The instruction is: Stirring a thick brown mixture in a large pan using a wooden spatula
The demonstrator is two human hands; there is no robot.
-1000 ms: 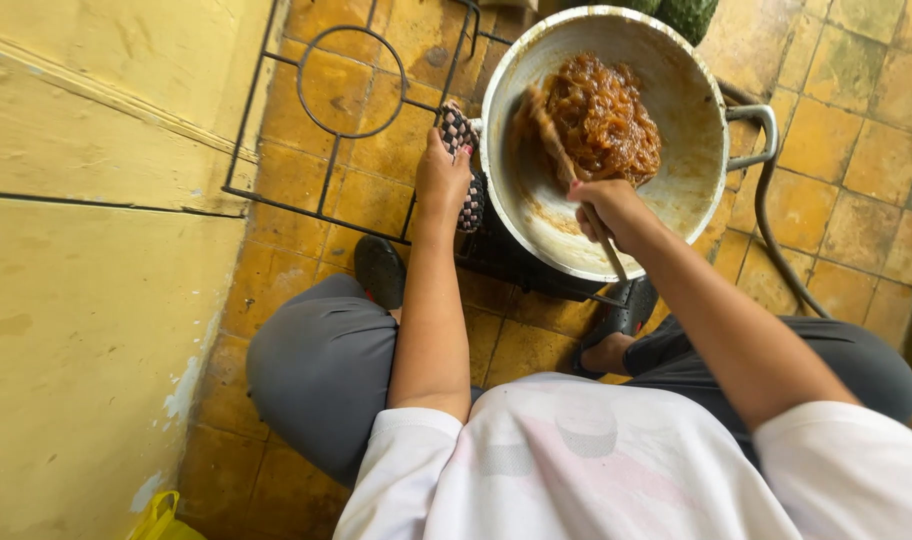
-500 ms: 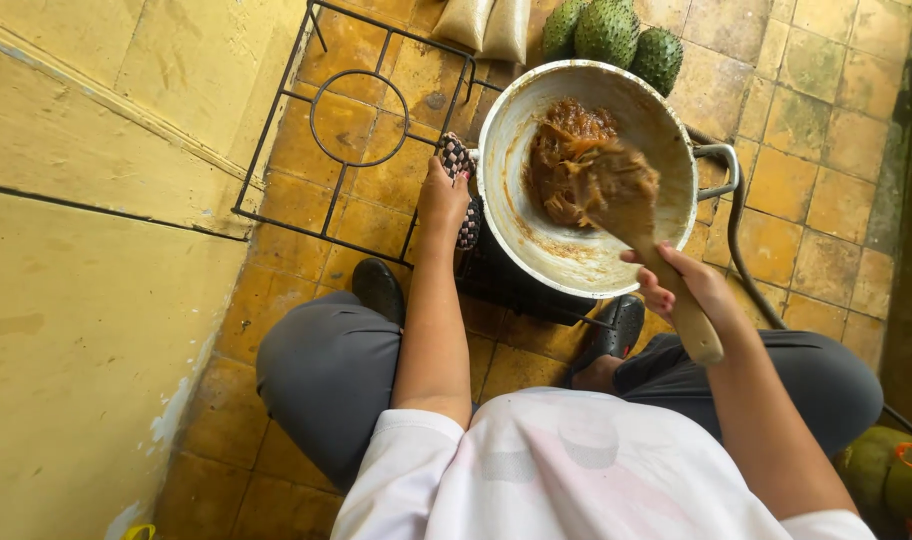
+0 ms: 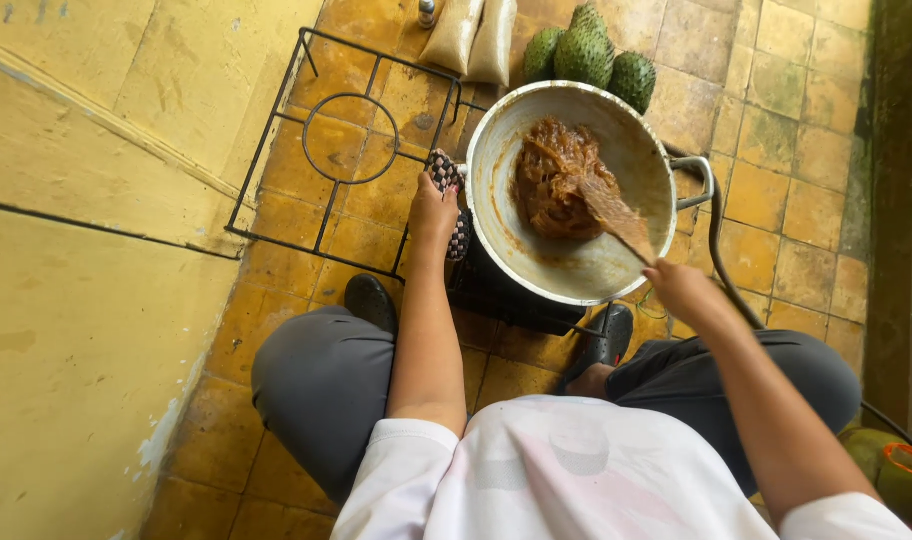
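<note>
Half of the checkered cloth (image 3: 448, 190) is hiding under the left hand (image 3: 432, 212); this hand is gripping it at the pot (image 3: 576, 190) rim; the right hand (image 3: 682, 290) is closing around the wooden spatula (image 3: 616, 215).

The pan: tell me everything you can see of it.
The pan is a wide, round, pale metal bowl with a smeared inner wall. It sits on a dark burner over the tiled floor. A loop handle sticks out on one side. Brown paste lies heaped inside, a wooden spatula dug into it. The left hand grips the other side through a checked cloth.
</note>
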